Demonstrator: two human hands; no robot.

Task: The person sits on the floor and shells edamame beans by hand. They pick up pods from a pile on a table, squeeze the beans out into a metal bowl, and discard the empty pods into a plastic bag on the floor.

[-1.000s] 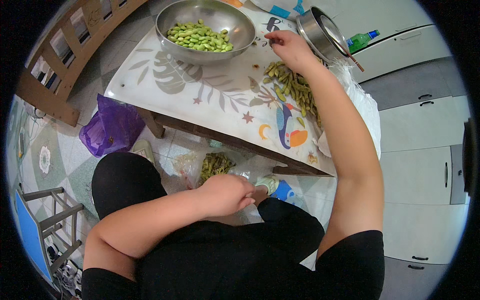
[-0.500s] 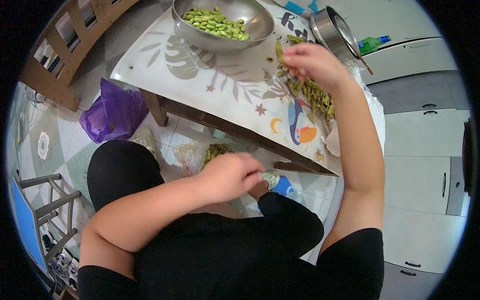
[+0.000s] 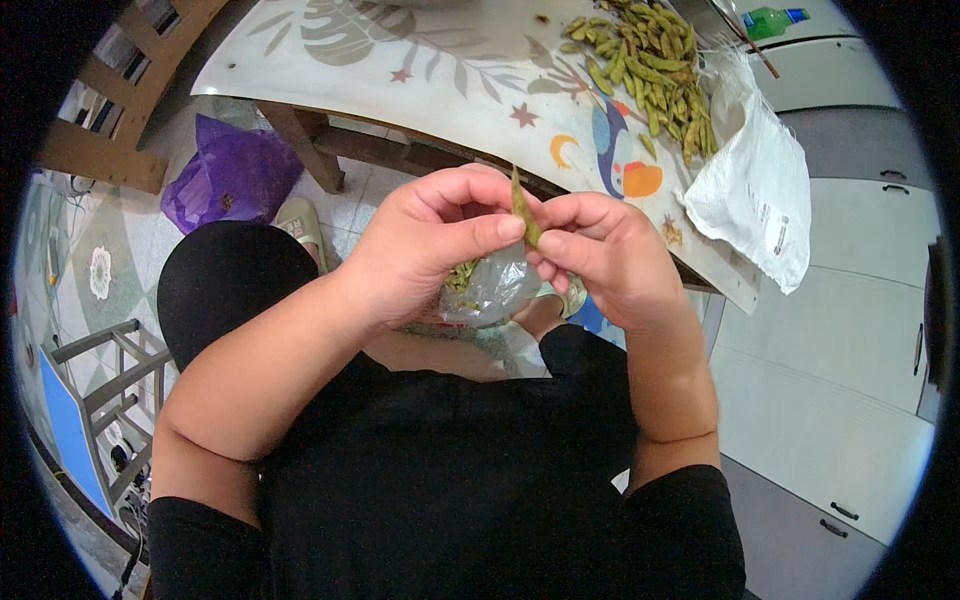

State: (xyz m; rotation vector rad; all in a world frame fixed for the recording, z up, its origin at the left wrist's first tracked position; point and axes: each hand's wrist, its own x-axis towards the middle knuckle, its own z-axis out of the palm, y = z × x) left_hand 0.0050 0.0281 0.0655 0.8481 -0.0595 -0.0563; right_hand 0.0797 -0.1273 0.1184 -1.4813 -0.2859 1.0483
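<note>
A single green-brown soybean pod (image 3: 524,208) is pinched between my two hands, its pointed tip upward. The thumb and fingers of my left hand (image 3: 430,235) press on its left side. From the right, my right hand (image 3: 610,250) grips the pod's lower end with thumb and forefinger. Both hands hover just off the table's near edge. Beneath them on the floor, partly hidden, is a clear plastic bag (image 3: 497,287) with green pods or husks inside. On the table's right part lies a pile of unopened pods (image 3: 660,75).
The patterned white table (image 3: 460,85) spans the top. A white woven sack (image 3: 755,180) hangs over its right edge. Behind stands a green bottle (image 3: 772,22). On the floor at left are a purple bag (image 3: 230,175) and a blue-topped stool (image 3: 75,430).
My right hand has come back from the pod pile with a pod and met my left hand, which now grips it too. The view has tilted down, and the bowl of beans has left the picture.
</note>
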